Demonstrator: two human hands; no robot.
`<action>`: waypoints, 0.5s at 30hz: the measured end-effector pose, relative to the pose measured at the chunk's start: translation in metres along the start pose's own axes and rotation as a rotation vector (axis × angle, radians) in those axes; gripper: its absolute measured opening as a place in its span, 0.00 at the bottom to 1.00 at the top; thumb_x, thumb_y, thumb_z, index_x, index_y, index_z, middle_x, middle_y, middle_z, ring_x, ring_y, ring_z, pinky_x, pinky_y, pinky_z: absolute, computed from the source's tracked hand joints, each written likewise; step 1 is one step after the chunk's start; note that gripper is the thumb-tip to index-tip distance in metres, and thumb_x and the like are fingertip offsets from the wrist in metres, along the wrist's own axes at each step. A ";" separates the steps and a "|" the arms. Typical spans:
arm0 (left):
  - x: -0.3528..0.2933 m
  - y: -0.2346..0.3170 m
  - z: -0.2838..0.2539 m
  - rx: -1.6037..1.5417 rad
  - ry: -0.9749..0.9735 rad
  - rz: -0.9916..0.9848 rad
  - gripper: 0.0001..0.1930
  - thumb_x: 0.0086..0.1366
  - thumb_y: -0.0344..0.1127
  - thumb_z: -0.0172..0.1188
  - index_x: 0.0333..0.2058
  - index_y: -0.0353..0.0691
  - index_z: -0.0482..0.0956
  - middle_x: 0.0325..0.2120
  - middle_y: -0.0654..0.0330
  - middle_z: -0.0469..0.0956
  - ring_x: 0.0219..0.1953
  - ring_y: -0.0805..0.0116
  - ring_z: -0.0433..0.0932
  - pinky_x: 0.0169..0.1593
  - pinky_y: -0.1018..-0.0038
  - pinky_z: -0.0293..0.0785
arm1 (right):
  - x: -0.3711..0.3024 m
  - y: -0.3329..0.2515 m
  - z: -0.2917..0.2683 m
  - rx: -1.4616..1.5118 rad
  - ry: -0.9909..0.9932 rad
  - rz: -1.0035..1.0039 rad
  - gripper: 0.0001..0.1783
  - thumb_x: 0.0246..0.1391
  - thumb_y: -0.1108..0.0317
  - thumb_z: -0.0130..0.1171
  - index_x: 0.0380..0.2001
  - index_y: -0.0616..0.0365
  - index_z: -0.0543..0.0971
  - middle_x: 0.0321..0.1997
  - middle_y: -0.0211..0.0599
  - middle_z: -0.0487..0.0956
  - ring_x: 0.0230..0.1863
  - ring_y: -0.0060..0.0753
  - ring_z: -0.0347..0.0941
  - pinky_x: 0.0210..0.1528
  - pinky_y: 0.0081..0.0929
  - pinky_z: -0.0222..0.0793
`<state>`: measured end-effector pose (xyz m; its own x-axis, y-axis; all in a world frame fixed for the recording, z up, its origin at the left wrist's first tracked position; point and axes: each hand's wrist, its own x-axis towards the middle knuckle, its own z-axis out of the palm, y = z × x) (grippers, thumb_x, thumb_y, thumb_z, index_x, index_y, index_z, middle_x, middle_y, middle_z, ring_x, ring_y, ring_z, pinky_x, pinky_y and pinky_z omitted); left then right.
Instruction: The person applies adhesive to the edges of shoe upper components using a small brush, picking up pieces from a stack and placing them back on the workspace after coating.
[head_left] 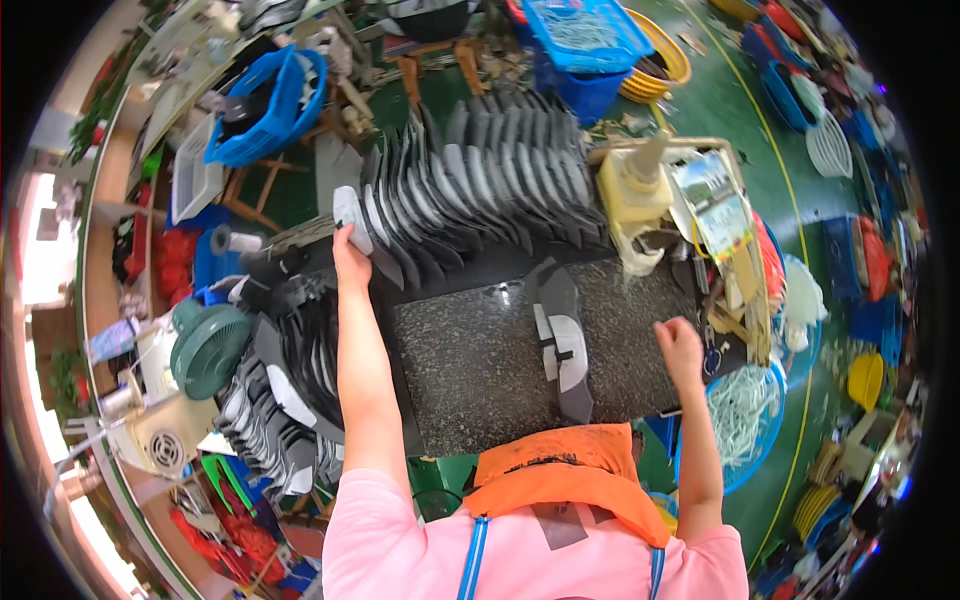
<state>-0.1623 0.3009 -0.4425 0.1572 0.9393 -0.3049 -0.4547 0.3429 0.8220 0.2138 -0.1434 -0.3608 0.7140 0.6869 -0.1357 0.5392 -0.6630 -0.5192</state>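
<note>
My left hand (pixel 350 262) reaches far forward and grips a grey and white cut piece (pixel 352 218) at the left end of a fanned row of dark grey pieces (pixel 480 180). My right hand (pixel 680 350) rests with curled fingers on the right side of the speckled dark worktop (pixel 470 360), holding nothing I can see. A small stack of grey and white pieces (pixel 562 345) lies on the worktop between my arms. An orange cloth (pixel 560 470) hangs at my chest.
A second fan of grey pieces (pixel 285 390) spreads at the left beside a green fan (pixel 208 348). A yellowish machine (pixel 640 200) stands at the back right. Blue baskets (pixel 265 105) and a blue tub of white cords (pixel 745 410) surround the bench.
</note>
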 end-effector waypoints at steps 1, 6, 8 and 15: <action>0.004 -0.003 0.008 0.008 -0.019 -0.008 0.17 0.52 0.38 0.54 0.42 0.42 0.70 0.40 0.63 0.73 0.45 0.64 0.70 0.50 0.68 0.62 | -0.019 0.004 0.007 0.017 -0.055 0.028 0.13 0.46 0.59 0.59 0.23 0.58 0.75 0.20 0.40 0.73 0.23 0.41 0.70 0.27 0.35 0.65; 0.022 -0.015 0.006 0.030 -0.037 -0.052 0.18 0.52 0.40 0.54 0.42 0.40 0.70 0.38 0.62 0.74 0.42 0.64 0.71 0.47 0.69 0.65 | -0.079 -0.006 0.037 0.062 -0.320 0.140 0.15 0.48 0.55 0.55 0.28 0.57 0.77 0.29 0.43 0.77 0.34 0.45 0.74 0.37 0.38 0.68; 0.021 -0.003 -0.024 0.053 -0.056 -0.069 0.17 0.52 0.40 0.56 0.41 0.42 0.71 0.40 0.62 0.72 0.43 0.67 0.69 0.47 0.69 0.63 | -0.086 -0.011 0.046 0.130 -0.344 0.081 0.15 0.48 0.56 0.54 0.30 0.57 0.77 0.30 0.44 0.77 0.35 0.45 0.74 0.38 0.38 0.69; -0.096 -0.027 0.044 0.813 0.272 0.713 0.15 0.56 0.34 0.57 0.39 0.31 0.67 0.31 0.58 0.70 0.34 0.73 0.68 0.38 0.74 0.66 | -0.111 0.004 0.093 0.321 -0.256 -0.039 0.14 0.49 0.64 0.53 0.38 0.58 0.76 0.35 0.45 0.72 0.40 0.46 0.70 0.42 0.35 0.66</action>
<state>-0.1261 0.2022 -0.4143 -0.1534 0.9244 0.3492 0.3605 -0.2767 0.8908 0.0949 -0.1948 -0.4258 0.5399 0.7884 -0.2948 0.3682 -0.5361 -0.7596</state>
